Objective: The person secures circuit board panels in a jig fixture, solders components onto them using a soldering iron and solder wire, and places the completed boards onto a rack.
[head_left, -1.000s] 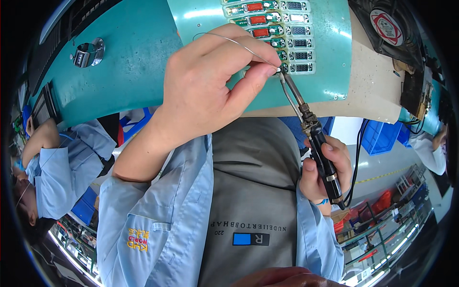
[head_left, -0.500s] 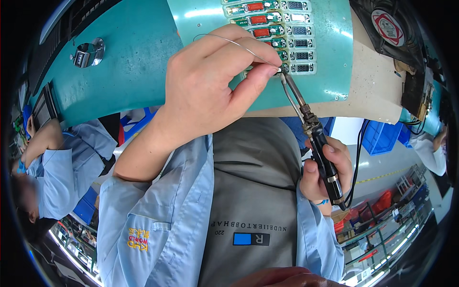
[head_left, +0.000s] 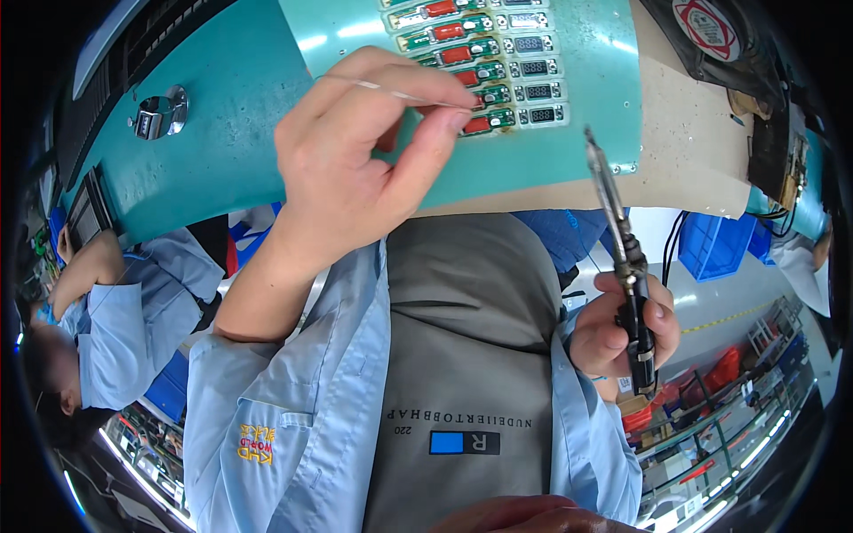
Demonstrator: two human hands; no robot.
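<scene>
My left hand (head_left: 355, 155) pinches a thin strand of solder wire (head_left: 391, 91) between thumb and forefinger, over the left part of a green plate (head_left: 524, 160). In the plate sit several small circuit boards (head_left: 502, 118) with red components, each beside a small black display (head_left: 541, 115). The fingertips hover by the nearest board; whether they touch it I cannot tell. Lower right, my right hand (head_left: 622, 329) is wrapped round the black handle of a soldering iron (head_left: 633, 266). Its metal tip points up and stands apart from the boards, right of the nearest display.
A shiny metal tally counter (head_left: 155, 117) stands on the green bench mat (head_left: 222, 160) at left. At the upper right is a dark fan (head_left: 706, 31). Blue bins (head_left: 713, 249) stand beyond the bench edge. Another person in a blue sleeve (head_left: 115, 329) sits at left.
The soldering iron's tip has left the nearest board and swung right, with my right hand shifting right. My left hand has drawn left with the solder wire. The view has shifted slightly.
</scene>
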